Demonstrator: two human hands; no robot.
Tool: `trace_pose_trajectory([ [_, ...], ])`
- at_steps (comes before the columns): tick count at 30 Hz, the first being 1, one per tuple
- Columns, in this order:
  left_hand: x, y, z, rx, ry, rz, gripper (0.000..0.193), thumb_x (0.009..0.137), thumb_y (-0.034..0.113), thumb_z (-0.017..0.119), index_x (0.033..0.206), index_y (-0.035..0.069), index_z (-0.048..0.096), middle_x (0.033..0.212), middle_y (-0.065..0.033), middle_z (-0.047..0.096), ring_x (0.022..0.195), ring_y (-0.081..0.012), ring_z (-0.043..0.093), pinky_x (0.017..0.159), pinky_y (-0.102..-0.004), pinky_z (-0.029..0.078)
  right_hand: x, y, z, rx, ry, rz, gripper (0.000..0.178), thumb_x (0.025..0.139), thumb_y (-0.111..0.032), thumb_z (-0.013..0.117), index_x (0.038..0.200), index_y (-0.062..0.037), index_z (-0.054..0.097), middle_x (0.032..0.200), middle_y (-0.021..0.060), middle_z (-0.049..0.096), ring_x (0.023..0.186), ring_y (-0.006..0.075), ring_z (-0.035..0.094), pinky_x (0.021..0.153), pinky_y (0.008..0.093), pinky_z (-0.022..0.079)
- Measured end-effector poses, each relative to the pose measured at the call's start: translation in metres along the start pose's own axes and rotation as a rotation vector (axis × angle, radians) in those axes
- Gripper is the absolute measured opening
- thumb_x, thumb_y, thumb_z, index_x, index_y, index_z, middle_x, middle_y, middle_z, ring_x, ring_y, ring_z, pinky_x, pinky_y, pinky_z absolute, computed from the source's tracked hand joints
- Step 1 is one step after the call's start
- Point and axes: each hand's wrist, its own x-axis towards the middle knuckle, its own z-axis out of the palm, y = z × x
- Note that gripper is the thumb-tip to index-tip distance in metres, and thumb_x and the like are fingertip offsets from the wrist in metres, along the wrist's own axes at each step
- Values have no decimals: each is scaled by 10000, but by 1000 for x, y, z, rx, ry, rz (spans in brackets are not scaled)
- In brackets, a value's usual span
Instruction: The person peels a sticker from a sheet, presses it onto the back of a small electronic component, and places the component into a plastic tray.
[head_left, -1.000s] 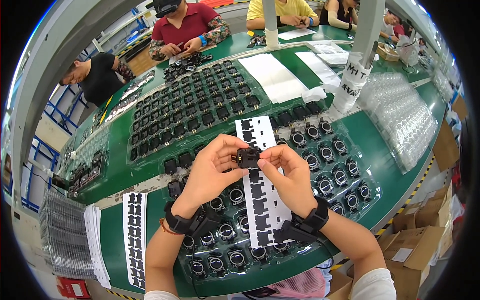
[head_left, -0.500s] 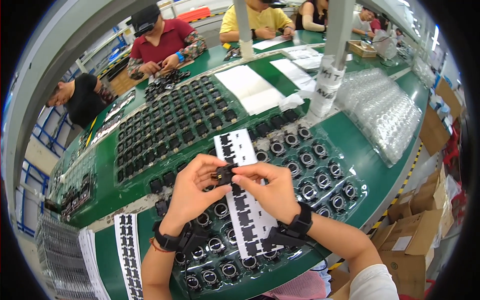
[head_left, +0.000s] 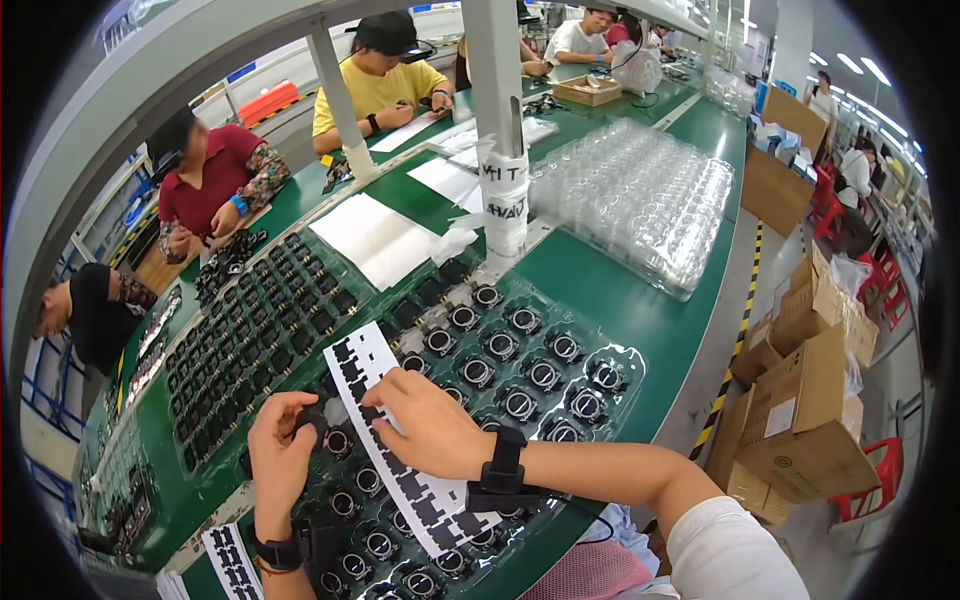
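Observation:
My left hand is closed around a small black plastic part, pinched between thumb and fingers. My fingers partly hide it. To its right, my right hand hovers over a white sheet carrying rows of black die-cut stickers. Its thumb and forefinger are bent and apart at the sheet's left edge, and I see nothing between them. The sheet lies slantwise across a clear plastic tray that holds several black parts with round silver rings.
A second tray of black parts stands at the left. White paper, a wrapped post and stacked clear trays lie beyond. Another sticker sheet is at lower left. Co-workers sit across the green table; cardboard boxes stand right.
My hands have parted: the right has let go of the black part and moved over the sticker sheet, while the left keeps the part. The view has swung to the right.

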Motion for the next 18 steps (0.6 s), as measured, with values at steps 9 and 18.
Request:
trace_pose_trajectory([
  [9,1,-9,-31,480,-16,-72,196,683,-23,591,858,-9,504,731,-43,515,560,-60,447,522,-212,367,-7,-7,-10,-663,-197,-32,304,704,-232,687,847,-16,528,873,129,492,791,248,506,656,340,396],
  [18,0,-14,-32,606,-13,-157,285,594,-26,709,816,-16,532,672,-78,550,541,-136,514,539,-257,444,-6,-5,-16,-734,-347,153,367,712,-276,692,854,1,497,737,116,579,682,256,574,608,344,420],
])
